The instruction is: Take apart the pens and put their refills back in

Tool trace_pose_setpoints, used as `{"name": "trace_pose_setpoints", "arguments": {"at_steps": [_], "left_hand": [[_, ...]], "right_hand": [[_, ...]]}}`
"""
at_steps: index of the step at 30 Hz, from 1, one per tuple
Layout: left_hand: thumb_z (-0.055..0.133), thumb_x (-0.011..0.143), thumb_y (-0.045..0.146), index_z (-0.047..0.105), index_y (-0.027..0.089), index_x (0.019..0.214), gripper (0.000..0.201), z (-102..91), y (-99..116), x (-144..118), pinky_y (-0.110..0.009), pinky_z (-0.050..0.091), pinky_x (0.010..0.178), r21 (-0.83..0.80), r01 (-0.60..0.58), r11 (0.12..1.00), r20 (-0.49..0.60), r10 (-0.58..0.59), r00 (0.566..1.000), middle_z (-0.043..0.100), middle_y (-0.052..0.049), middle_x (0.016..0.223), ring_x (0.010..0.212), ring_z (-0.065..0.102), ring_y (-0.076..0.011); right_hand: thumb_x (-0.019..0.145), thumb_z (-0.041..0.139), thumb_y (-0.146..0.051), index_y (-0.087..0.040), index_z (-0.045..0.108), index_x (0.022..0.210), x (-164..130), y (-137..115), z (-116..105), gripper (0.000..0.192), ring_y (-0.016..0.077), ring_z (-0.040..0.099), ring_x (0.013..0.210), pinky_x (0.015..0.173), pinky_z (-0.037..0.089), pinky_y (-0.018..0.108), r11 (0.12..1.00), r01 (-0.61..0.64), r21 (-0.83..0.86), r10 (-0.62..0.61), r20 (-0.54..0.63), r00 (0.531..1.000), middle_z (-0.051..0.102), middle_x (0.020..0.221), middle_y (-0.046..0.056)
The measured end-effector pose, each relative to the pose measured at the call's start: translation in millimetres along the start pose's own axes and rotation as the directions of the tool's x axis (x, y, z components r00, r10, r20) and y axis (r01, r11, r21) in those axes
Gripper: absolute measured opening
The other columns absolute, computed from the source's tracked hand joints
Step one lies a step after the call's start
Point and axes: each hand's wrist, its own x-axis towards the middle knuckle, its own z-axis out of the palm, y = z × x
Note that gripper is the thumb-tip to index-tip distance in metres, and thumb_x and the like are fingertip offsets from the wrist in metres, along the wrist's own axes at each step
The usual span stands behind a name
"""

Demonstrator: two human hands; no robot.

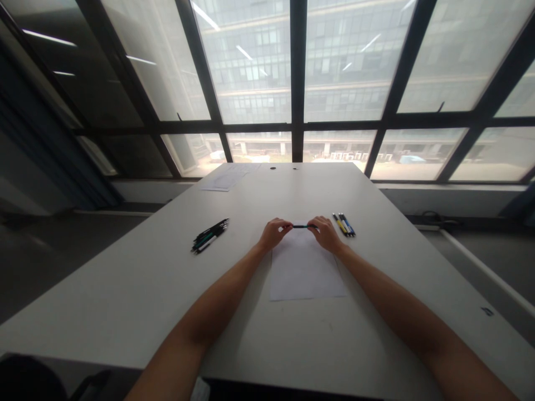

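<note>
Both hands are meeting over the far edge of a white sheet of paper, and between them they are holding a slim dark pen level, lying crosswise. The left hand is curling its fingers closed around the pen's left end; the right hand is pinching the right end with fingers bent in. Whether the pen is touching the paper or sitting just above it is too small to tell. The forearms are running back from the hands along either side of the sheet, which is lying flat on the pale bench.

Just beyond the right hand, to its right, a few pens with yellow and blue barrels are lying side by side. Well to the left of the left hand a bundle of dark pens is resting at a slant. Far ahead of the hands, near the bench's far left corner, more loose papers are lying under the big dark-framed windows
</note>
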Motion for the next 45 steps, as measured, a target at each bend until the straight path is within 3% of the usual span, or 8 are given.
{"name": "trace_pose_setpoints", "arguments": {"at_steps": [12, 20, 25, 33, 45], "left_hand": [[0.065, 0.087, 0.027, 0.076, 0.023, 0.096, 0.015, 0.2, 1.7, 0.0, -0.029, 0.049, 0.073, -0.056, 0.024, 0.998, 0.038, -0.022, 0.999, 0.074, -0.003, 0.081, 0.074, 0.061, -0.0153], [0.07, 0.082, 0.027, 0.075, 0.024, 0.1, 0.018, 3.1, -3.0, -0.8, -0.026, 0.049, 0.069, -0.075, 0.052, 0.996, -0.012, -0.053, 0.999, 0.073, -0.002, 0.083, 0.075, 0.062, -0.0142], [0.068, 0.084, 0.028, 0.075, 0.022, 0.089, 0.01, 2.2, -1.4, -1.1, -0.026, 0.047, 0.068, -0.074, 0.044, 0.996, -0.016, -0.045, 0.999, 0.073, -0.002, 0.082, 0.073, 0.061, -0.0136], [0.062, 0.089, 0.033, 0.075, 0.022, 0.086, 0.017, 0.3, 1.3, 0.2, -0.027, 0.046, 0.07, -0.054, 0.045, 0.998, 0.012, -0.044, 0.999, 0.074, -0.001, 0.079, 0.073, 0.061, -0.0145], [0.073, 0.08, 0.025, 0.074, 0.022, 0.095, 0.016, 2.1, -1.9, -0.2, -0.027, 0.048, 0.068, -0.096, 0.054, 0.994, -0.089, -0.063, 0.994, 0.071, -0.002, 0.078, 0.072, 0.06, -0.0141]], "right_hand": [[0.091, 0.059, -0.023, -0.022, 0.065, 0.091, -1.2, 2.8, 0.5, 0.007, 0.0207, 0.057, 0.091, 0.083, 0.038, 0.033, 0.999, 0.028, 0.035, -0.027, -0.01, 1.0, 0.068, 0.091, 0.004], [0.091, 0.057, -0.024, -0.022, 0.066, 0.091, -1.2, 2.1, 0.3, 0.009, 0.0212, 0.057, 0.092, 0.085, 0.039, 0.034, 0.999, 0.014, 0.042, -0.014, 0.018, 1.0, 0.068, 0.092, 0.005], [0.089, 0.06, -0.022, -0.022, 0.066, 0.088, -1.1, 0.6, -0.9, 0.006, 0.0204, 0.058, 0.089, 0.083, 0.039, 0.033, 0.999, 0.024, 0.048, -0.025, 0.017, 1.0, 0.068, 0.089, 0.004], [0.087, 0.063, -0.018, -0.022, 0.067, 0.089, -1.2, 2.2, 1.4, 0.006, 0.02, 0.057, 0.09, 0.084, 0.039, 0.033, 0.997, 0.053, 0.047, -0.054, 0.006, 0.999, 0.067, 0.09, 0.004], [0.088, 0.063, -0.019, -0.022, 0.068, 0.089, -0.7, 6.0, 3.8, 0.006, 0.021, 0.057, 0.089, 0.084, 0.039, 0.034, 0.996, 0.071, 0.061, -0.07, -0.013, 0.997, 0.067, 0.089, 0.005]]}}
